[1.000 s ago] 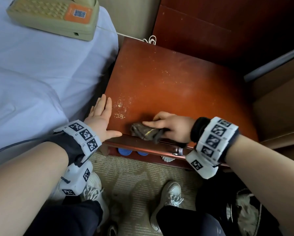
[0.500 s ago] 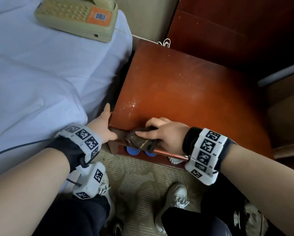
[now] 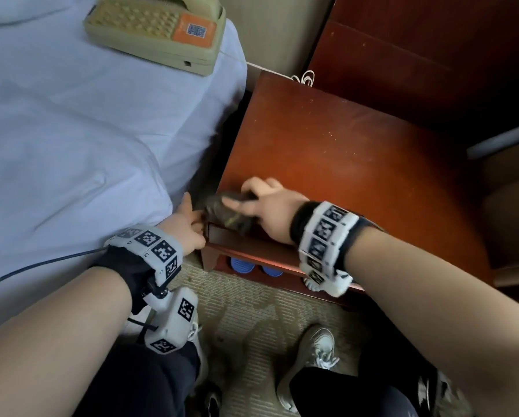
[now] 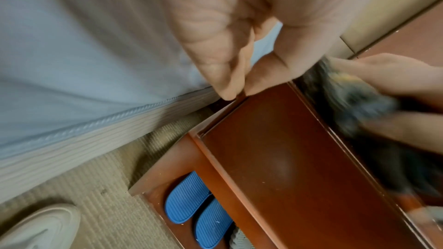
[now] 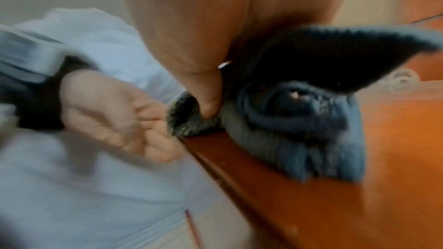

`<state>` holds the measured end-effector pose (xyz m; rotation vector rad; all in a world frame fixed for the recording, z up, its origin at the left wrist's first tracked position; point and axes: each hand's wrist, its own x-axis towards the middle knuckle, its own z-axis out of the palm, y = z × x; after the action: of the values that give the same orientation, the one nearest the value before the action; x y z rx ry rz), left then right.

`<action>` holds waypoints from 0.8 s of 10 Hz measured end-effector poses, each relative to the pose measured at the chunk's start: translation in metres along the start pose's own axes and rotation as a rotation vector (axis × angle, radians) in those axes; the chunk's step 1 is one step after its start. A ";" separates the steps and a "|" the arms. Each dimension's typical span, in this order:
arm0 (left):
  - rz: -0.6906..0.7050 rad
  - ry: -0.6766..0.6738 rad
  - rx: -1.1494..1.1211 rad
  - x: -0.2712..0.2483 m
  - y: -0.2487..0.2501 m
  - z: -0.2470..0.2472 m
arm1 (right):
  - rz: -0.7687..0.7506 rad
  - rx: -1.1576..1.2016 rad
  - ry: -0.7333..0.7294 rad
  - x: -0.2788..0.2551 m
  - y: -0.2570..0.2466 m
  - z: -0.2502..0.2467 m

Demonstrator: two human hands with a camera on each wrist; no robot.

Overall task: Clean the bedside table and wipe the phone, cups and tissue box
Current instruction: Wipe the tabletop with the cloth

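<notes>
The red-brown bedside table (image 3: 357, 164) has a few pale specks on its top. My right hand (image 3: 252, 200) grips a bunched dark grey cloth (image 3: 228, 210) at the table's front-left corner, thumb pressed into the cloth (image 5: 299, 130). My left hand (image 3: 192, 219) is cupped just off that corner, palm up in the right wrist view (image 5: 115, 120), fingertips (image 4: 230, 82) against the table edge, holding nothing. The beige phone (image 3: 155, 31) lies on the bed. No cups or tissue box are in view.
The bed with its pale blue sheet (image 3: 71, 145) presses close on the table's left. Blue slippers (image 4: 191, 202) sit in the table's lower shelf. Dark wooden furniture (image 3: 417, 55) stands behind the table. My shoes (image 3: 312, 356) are on the carpet below.
My right hand slid the cloth left along the front edge to the corner. My left hand came off the tabletop and cupped beside the corner. The pale crumbs near the front-left are gone.
</notes>
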<state>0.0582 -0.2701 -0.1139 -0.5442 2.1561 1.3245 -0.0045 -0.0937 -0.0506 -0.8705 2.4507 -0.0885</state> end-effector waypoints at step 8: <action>0.107 0.068 0.341 -0.018 0.032 -0.001 | 0.348 0.383 0.325 -0.058 0.087 -0.024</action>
<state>0.0531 -0.2567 -0.0802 -0.3450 2.4285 0.9692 -0.0286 0.0072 -0.0236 -0.2734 2.7127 -0.5897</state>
